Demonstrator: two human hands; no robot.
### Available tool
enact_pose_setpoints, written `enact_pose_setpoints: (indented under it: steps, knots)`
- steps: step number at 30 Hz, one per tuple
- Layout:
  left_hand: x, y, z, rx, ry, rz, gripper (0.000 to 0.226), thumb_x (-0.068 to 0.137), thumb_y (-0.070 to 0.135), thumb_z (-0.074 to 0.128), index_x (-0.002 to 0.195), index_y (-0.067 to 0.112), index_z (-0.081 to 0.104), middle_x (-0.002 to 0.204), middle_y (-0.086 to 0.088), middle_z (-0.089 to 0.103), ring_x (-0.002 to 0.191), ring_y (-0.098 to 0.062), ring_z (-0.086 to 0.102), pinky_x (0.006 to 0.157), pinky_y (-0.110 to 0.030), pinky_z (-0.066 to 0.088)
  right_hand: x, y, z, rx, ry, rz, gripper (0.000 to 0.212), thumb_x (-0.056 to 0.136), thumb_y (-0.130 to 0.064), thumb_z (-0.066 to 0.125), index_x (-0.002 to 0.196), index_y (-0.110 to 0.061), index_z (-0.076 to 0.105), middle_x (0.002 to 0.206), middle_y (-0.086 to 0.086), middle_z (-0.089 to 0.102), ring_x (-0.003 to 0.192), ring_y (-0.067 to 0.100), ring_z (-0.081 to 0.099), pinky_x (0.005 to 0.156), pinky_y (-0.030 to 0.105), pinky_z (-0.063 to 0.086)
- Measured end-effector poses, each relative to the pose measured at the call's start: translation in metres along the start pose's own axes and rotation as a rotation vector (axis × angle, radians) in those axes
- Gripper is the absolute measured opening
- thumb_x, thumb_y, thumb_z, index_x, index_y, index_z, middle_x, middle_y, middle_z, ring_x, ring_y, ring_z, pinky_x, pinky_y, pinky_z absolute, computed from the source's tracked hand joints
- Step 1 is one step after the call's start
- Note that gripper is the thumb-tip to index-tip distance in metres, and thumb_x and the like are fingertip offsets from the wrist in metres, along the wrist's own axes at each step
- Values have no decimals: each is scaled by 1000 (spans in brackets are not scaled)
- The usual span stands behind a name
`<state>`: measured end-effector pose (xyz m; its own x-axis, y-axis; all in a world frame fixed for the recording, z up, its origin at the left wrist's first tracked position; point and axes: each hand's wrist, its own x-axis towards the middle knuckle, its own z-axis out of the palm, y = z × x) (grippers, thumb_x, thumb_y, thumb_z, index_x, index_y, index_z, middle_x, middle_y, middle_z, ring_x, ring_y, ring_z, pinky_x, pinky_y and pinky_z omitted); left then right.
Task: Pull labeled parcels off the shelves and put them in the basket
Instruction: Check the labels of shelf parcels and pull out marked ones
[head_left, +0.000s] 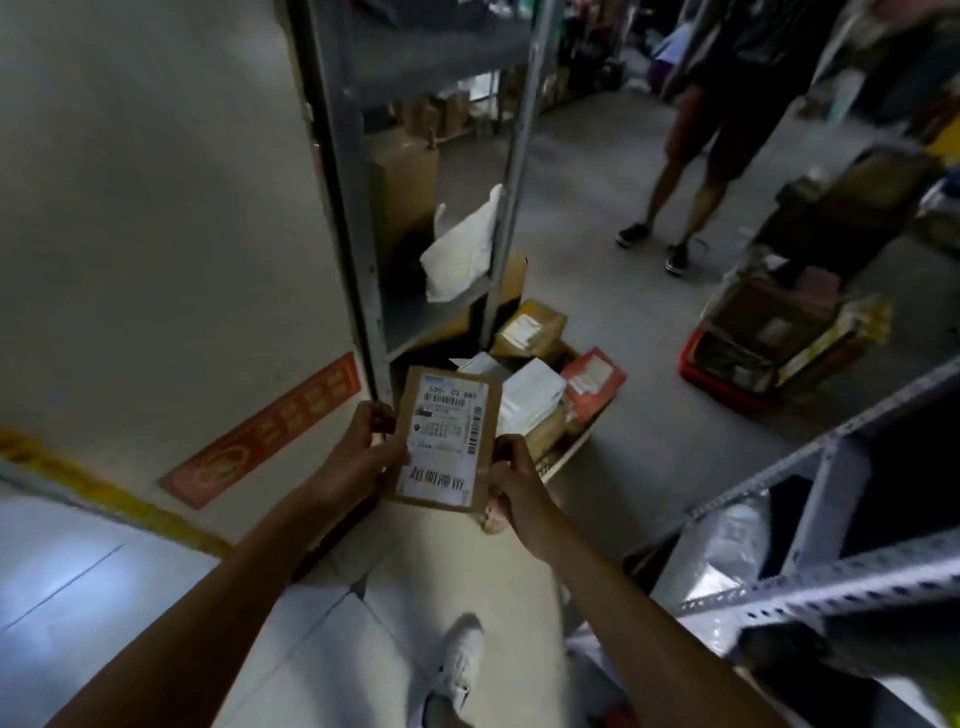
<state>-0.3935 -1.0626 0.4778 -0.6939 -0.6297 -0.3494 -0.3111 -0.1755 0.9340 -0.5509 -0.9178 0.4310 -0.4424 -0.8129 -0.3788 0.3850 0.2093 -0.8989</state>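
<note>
Right now the person stands in the aisle holding a flat brown cardboard parcel (445, 439) up in front of them, its white shipping label with barcodes facing up. Their left hand (358, 452) grips the parcel's left edge, thumb on the label, and their right hand (511, 480) pinches the lower right corner with curled fingers. Just beyond the parcel, on the floor at the foot of a grey metal shelf rack (358, 218), sits a low box of parcels (545, 374), brown, white and red ones heaped together. A white plastic bag (462, 249) lies on the rack's lower shelf. Further off, a red basket (727, 374) stuffed with packages rests on the concrete floor, and another person's legs (691, 171) stand nearby.
</note>
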Motion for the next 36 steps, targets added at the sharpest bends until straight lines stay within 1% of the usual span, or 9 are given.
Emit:
enact_pose_setpoints:
  steps: [6, 11, 13, 15, 19, 22, 27, 32, 36]
  knots:
    - [92, 4, 35, -19, -67, -114, 27, 93, 20, 65, 109, 19, 43, 112, -6, 61, 89, -22, 71, 64, -33, 56, 53, -5, -50, 71, 67, 77, 62, 52, -42, 70, 96, -13, 37, 95, 5, 54, 82, 6, 66, 66, 24, 52]
    - [163, 7, 47, -6, -151, -189, 31, 87, 19, 69, 108, 21, 46, 114, -10, 62, 82, -20, 73, 58, -31, 58, 96, -7, -84, 22, 118, 175, 54, 62, -42, 69, 104, -19, 44, 94, -3, 65, 95, 26, 57, 77, 43, 37]
    - [194, 7, 48, 13, -172, -218, 41, 76, 23, 68, 110, 20, 46, 116, -14, 63, 82, -22, 74, 61, -33, 58, 118, -10, -92, 48, 121, 221, 50, 65, -39, 71, 102, -17, 43, 91, 3, 60, 94, 30, 46, 71, 41, 34]
    - [231, 3, 48, 54, -189, -236, 36, 82, 20, 68, 112, 21, 47, 115, -14, 63, 79, -19, 75, 61, -33, 58, 143, -16, -97, 29, 156, 275, 52, 65, -35, 73, 103, -15, 42, 94, 7, 58, 91, 28, 54, 71, 36, 38]
    - [315, -13, 48, 145, -186, -280, 21, 100, 11, 53, 117, 22, 45, 105, -10, 64, 67, -13, 73, 51, -21, 54, 213, -7, -111, 47, 197, 319, 39, 77, -19, 67, 102, -12, 39, 100, 7, 58, 72, 3, 64, 57, 15, 48]
    - [387, -32, 50, 228, -149, -287, 25, 99, 4, 53, 118, 18, 46, 105, -8, 63, 72, -16, 68, 49, -15, 51, 278, 5, -123, 77, 230, 403, 35, 90, -15, 70, 102, -13, 37, 115, 11, 61, 89, 11, 69, 54, 15, 52]
    - [499, -77, 53, 268, -61, -380, 28, 101, 11, 51, 129, 16, 46, 100, -1, 64, 81, -14, 67, 60, -25, 53, 382, 37, -144, 15, 344, 411, 50, 72, -39, 80, 103, -20, 45, 113, 8, 57, 99, 22, 68, 80, 37, 60]
    - [583, -134, 53, 278, -33, -378, 50, 83, 27, 57, 130, 9, 54, 111, -12, 68, 92, -24, 69, 77, -43, 57, 462, 78, -168, -83, 335, 435, 46, 63, -41, 74, 102, -24, 55, 99, 1, 63, 87, 17, 61, 78, 35, 49]
    - [613, -172, 63, 318, -101, -372, 29, 97, 1, 53, 109, 27, 56, 113, -7, 63, 95, -18, 64, 75, -32, 56, 495, 100, -182, -175, 276, 448, 46, 89, -21, 64, 135, -20, 60, 126, 5, 67, 112, 21, 64, 98, 39, 52]
